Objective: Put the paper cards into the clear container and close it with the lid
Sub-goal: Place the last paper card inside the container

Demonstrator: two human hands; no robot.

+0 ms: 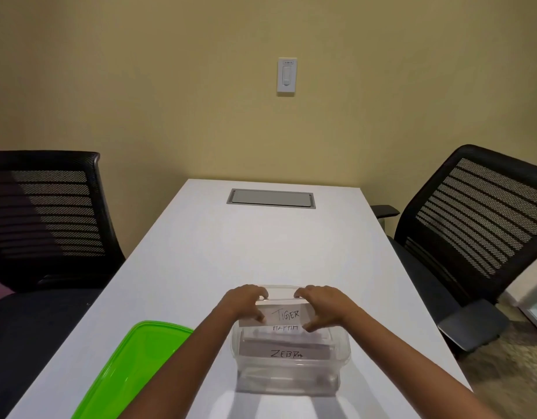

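A clear plastic container (291, 373) stands open on the white table (261, 243) near me. Both hands hold a white paper card marked "TIGER" (286, 314) over its far half. My left hand (243, 303) pinches the card's left end and my right hand (323, 305) pinches its right end. Inside the container lie more cards, one marked "ZEBRA" (286, 353) and another whose writing is partly hidden. The green lid (131, 367) lies flat on the table to the left of the container.
A grey cable hatch (271, 198) is set into the far end of the table. Black mesh chairs stand at the left (46, 219) and right (472, 225). A wall switch (286, 76) is on the yellow wall beyond.
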